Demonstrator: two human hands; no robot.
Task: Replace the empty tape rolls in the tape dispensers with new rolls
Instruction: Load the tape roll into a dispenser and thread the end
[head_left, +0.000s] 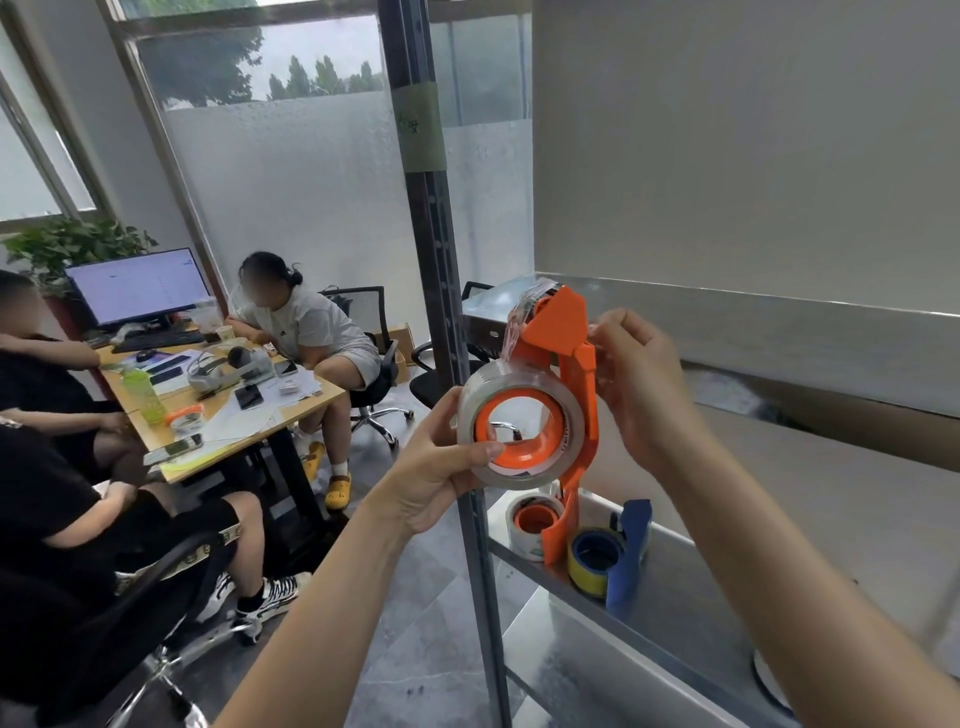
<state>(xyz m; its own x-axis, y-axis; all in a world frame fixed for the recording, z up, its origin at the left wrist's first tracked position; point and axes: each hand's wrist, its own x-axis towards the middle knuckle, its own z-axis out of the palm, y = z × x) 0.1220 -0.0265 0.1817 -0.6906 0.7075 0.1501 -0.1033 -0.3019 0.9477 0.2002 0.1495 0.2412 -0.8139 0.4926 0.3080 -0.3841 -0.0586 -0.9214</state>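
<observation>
Gripping clear roll (519, 387) in left hand (436, 467), pinching orange dispenser (558, 332) with right hand (639, 384); risk: slack, self-sticking tape (511, 325) at 12 o'clock.

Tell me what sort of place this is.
Probably an office with a packing corner: a desk with a monitor, swivel chairs, and a metal shelf holding tape dispensers.

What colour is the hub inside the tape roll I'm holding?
Orange round hub in clear tape roll, matching plastic tape dispenser; head view.
</observation>
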